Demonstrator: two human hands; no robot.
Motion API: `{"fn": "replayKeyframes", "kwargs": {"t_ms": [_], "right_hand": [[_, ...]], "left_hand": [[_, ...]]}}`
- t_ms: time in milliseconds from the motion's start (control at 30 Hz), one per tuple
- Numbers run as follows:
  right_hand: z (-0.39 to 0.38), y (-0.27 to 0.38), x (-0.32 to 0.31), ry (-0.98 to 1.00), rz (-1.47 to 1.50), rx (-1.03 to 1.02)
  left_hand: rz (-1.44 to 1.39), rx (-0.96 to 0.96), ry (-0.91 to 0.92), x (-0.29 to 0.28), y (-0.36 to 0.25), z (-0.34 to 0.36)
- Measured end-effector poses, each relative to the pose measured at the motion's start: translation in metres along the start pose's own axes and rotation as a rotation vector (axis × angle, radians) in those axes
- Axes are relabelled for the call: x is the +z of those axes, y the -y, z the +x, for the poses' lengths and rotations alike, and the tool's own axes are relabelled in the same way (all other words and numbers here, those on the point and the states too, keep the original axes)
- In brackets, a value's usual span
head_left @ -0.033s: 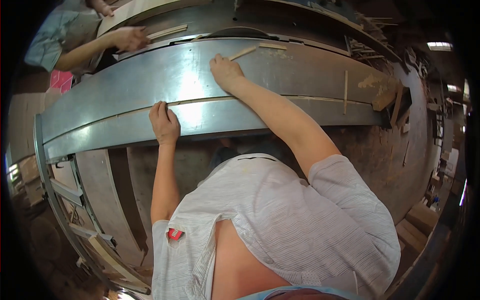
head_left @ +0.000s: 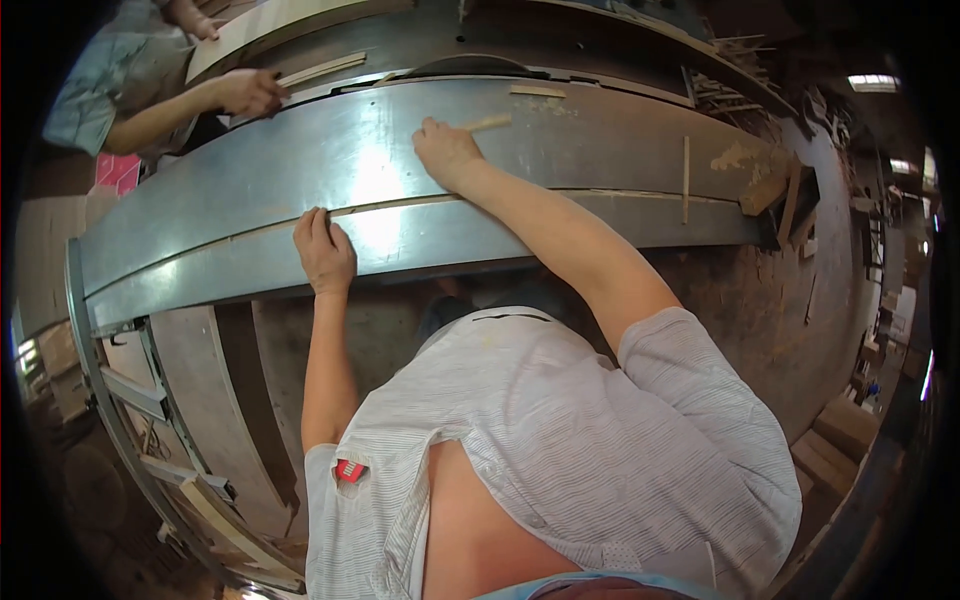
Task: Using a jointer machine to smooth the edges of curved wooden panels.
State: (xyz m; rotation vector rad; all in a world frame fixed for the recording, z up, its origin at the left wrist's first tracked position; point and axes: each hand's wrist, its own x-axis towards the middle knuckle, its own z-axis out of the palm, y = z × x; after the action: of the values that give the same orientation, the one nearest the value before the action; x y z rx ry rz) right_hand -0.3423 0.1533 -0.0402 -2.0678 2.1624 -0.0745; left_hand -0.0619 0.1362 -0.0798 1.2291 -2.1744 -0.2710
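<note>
Two bare hands of the person are at one long metal table (head_left: 240,180), which has one slot running from its left end toward its right end. The left hand (head_left: 325,252) is at the near edge, its fingertips at the slot; those fingers are bent and close together, and I cannot tell whether they pinch anything. The right hand (head_left: 447,155) is farther in, between the slot and the far edge, with its fingers curled. One short wooden stick (head_left: 490,123) reaches out from this hand toward the right end of the table; its left end is hidden, so I cannot tell whether the fingertips pinch it.

Two more sticks lie on the metal: one pale stick (head_left: 538,91) along the far edge, and one thin stick (head_left: 686,180) set crosswise near the right end. One wooden block (head_left: 763,195) is at that end.

Past the far left part of the table are two hands of a co-worker, one hand (head_left: 250,93) near one wooden strip (head_left: 325,69), the other hand (head_left: 193,18) beside one pale board (head_left: 280,36).
</note>
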Motion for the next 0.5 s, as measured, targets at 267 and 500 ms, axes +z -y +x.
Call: {"fn": "replayKeyframes", "kwargs": {"t_ms": [267, 500], "right_hand": [[-0.113, -0.039, -0.036, -0.160, 0.100, -0.132], [-0.083, -0.171, 0.009, -0.416, -0.023, 0.435]], "left_hand": [[0.026, 0.024, 0.002, -0.002, 0.004, 0.002], [0.082, 0.018, 0.027, 0.004, -0.004, 0.001]]}}
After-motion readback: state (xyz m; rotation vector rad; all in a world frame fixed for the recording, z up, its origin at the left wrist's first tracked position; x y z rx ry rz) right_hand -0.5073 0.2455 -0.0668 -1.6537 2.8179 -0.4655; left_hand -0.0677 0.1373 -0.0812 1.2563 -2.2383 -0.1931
